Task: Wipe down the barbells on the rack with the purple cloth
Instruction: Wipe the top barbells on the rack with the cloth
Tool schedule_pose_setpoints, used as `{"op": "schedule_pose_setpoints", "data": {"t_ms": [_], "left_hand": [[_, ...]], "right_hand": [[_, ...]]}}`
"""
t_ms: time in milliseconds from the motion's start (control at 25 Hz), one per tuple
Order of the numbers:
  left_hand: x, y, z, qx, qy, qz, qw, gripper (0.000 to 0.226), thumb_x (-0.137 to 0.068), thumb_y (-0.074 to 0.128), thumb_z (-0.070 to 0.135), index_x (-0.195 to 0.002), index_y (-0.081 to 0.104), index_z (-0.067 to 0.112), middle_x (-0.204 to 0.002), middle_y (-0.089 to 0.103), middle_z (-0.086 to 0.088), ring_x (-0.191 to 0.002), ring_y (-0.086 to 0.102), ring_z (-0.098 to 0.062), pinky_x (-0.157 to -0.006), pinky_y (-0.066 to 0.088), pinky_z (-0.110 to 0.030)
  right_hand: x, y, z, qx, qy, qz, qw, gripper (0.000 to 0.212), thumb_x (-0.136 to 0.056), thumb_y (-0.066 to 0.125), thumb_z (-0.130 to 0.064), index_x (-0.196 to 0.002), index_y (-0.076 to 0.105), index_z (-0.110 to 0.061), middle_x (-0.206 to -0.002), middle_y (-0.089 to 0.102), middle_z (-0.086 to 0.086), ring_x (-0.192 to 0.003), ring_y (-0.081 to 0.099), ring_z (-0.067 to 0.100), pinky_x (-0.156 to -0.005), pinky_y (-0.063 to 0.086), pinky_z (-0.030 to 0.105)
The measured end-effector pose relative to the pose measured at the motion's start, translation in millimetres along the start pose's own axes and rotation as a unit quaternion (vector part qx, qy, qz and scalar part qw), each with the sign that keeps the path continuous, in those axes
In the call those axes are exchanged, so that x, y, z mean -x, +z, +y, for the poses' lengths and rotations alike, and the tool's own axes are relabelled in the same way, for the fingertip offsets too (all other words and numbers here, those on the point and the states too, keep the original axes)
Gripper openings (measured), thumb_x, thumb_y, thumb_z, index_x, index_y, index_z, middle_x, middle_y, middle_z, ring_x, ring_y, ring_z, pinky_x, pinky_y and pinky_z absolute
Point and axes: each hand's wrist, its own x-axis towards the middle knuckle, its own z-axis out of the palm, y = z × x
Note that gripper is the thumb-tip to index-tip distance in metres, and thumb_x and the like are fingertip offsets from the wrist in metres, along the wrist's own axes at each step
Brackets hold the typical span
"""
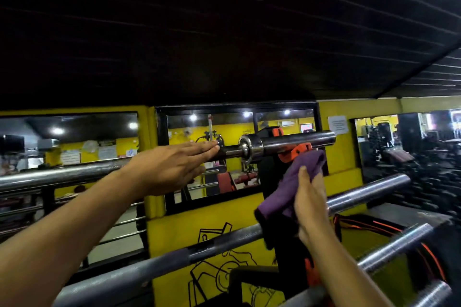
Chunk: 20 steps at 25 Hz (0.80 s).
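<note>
Now at the rack, top bar in front of me. Lower left of frame: my left forearm runs up toward centre, and my left hand (pixel 172 169) lies flat along the top barbell (pixel 287 145), fingers (pixel 204 147) straight and pressed together, tips touching the shaft just left of the collar. Nothing gripped on that side; it reads as steadying the bar.

Centre: that top barbell runs from the left edge across to its chrome sleeve, which ends just right of centre. It sits in an orange hook (pixel 298 152) on the black upright (pixel 272 194) of the rack. A mirror (pixel 224 182) behind it shows the gym.

Right of centre: my right hand (pixel 311 204) pinches the purple cloth (pixel 294 182), thumb on the near face, fingers behind it and mostly hidden. The cloth hangs bunched just under the sleeve; whether it touches the steel I cannot tell.

Lower right: two more barbells (pixel 361 194) slant across the lower rungs, sleeves toward the right edge.

Judgement: the step in hand is the top bar, sleeve end. Next move calls for lifting the cloth onto the sleeve, wrapping it round and running it along, with the left hand keeping the bar from rolling in the hook. Lower bars to follow.
</note>
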Motion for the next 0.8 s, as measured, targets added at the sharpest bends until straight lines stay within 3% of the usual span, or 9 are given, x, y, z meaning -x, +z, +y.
{"op": "schedule_pose_setpoints", "data": {"t_ms": [120,200,320,400,480,600,680,760,800], "left_hand": [[-0.1,1.7,-2.4,0.004,-0.007,0.009,1.000,0.067,-0.089,-0.001,0.065,-0.152,-0.013,0.045,-0.158,-0.013,0.026,-0.147,-0.002,0.001,-0.123,0.018,-0.031],[1.0,1.8,-0.5,0.004,-0.009,0.016,1.000,0.064,-0.092,0.003,0.063,-0.152,-0.012,0.045,-0.155,-0.014,0.028,-0.142,-0.005,0.004,-0.122,0.017,-0.031],[1.9,0.7,1.2,0.003,0.000,0.039,0.999,0.061,-0.104,0.025,0.052,-0.154,-0.008,0.042,-0.154,-0.014,0.028,-0.137,-0.004,0.007,-0.118,0.015,-0.028],[2.2,1.3,1.0,-0.001,0.008,0.046,0.999,0.065,-0.103,0.032,0.051,-0.155,-0.007,0.043,-0.153,-0.014,0.031,-0.142,0.005,0.006,-0.118,0.025,-0.032],[0.3,3.9,-1.4,0.012,0.015,0.054,0.998,0.065,-0.103,0.034,0.050,-0.155,-0.003,0.044,-0.153,-0.011,0.033,-0.146,0.015,0.002,-0.117,0.033,-0.035],[-1.1,4.6,0.8,0.026,0.013,0.054,0.998,0.061,-0.104,0.032,0.049,-0.155,0.001,0.044,-0.153,-0.009,0.033,-0.147,0.022,-0.003,-0.115,0.037,-0.039],[-1.2,6.0,0.6,0.022,0.017,0.064,0.998,0.060,-0.102,0.026,0.055,-0.155,0.001,0.044,-0.154,-0.008,0.032,-0.146,0.025,-0.004,-0.113,0.039,-0.040],[-0.9,6.6,-0.4,0.011,0.010,0.063,0.998,0.063,-0.098,0.020,0.062,-0.155,-0.002,0.045,-0.154,-0.010,0.032,-0.146,0.025,-0.003,-0.112,0.041,-0.041],[-1.2,6.8,-0.9,0.007,0.005,0.061,0.998,0.064,-0.097,0.019,0.064,-0.154,-0.003,0.046,-0.154,-0.011,0.033,-0.146,0.025,-0.003,-0.111,0.042,-0.042]], "right_hand": [[2.4,46.5,10.5,-0.112,0.099,0.018,0.989,0.054,-0.106,0.041,-0.046,-0.156,0.028,-0.031,-0.138,0.057,0.005,-0.115,0.062,0.025,-0.094,0.053,0.040],[-6.6,71.4,2.4,-0.145,0.083,0.019,0.986,0.059,-0.106,0.039,-0.049,-0.159,0.019,-0.032,-0.146,0.050,0.004,-0.125,0.056,0.028,-0.101,0.050,0.045],[-20.0,97.5,-4.4,-0.134,0.045,0.067,0.988,0.064,-0.105,0.038,-0.052,-0.160,0.011,-0.034,-0.163,0.028,0.004,-0.142,0.041,0.030,-0.113,0.041,0.052],[-9.5,103.0,8.7,-0.080,-0.011,0.069,0.994,0.058,-0.106,0.038,-0.050,-0.158,0.017,-0.037,-0.162,0.031,0.001,-0.139,0.043,0.020,-0.112,0.041,0.043],[8.5,95.3,29.7,-0.041,-0.086,0.036,0.995,0.040,-0.107,0.040,-0.042,-0.146,0.034,-0.047,-0.146,0.049,-0.002,-0.126,0.054,0.013,-0.105,0.048,0.041],[5.1,72.5,39.3,0.027,-0.117,-0.012,0.993,0.034,-0.107,0.045,-0.027,-0.140,0.049,-0.029,-0.127,0.063,0.003,-0.114,0.064,0.023,-0.100,0.052,0.051],[-11.9,59.1,35.6,0.048,-0.096,0.024,0.994,0.031,-0.107,0.047,-0.023,-0.136,0.054,-0.021,-0.126,0.065,0.007,-0.116,0.064,0.028,-0.101,0.051,0.053],[-24.0,52.7,17.9,0.017,-0.058,0.078,0.995,0.039,-0.107,0.046,-0.018,-0.145,0.049,-0.014,-0.138,0.059,0.010,-0.125,0.058,0.029,-0.102,0.052,0.034],[-25.9,53.4,8.9,-0.021,-0.040,0.092,0.995,0.042,-0.107,0.044,-0.015,-0.149,0.044,-0.012,-0.141,0.055,0.010,-0.125,0.057,0.027,-0.090,0.052,0.017]]}}
